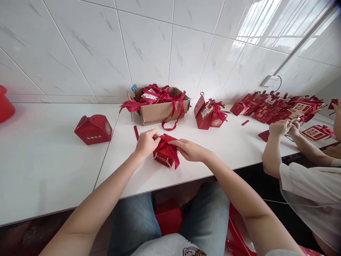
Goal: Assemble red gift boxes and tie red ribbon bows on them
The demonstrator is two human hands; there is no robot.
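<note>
A small red gift box with gold lettering and gold trim stands on the white table in front of me. Red ribbon is tied across its top, one tail hanging down the front. At the box's upper left, my left hand pinches the ribbon between thumb and fingers. From the right, my right hand has its fingertips closed on the ribbon at the bow's middle. The knot is partly covered by my fingers.
Behind the gift box sits a cardboard box of red ribbons. A red box stands left, and more boxes stand right. A co-worker's hands work at the far right, near piled red boxes.
</note>
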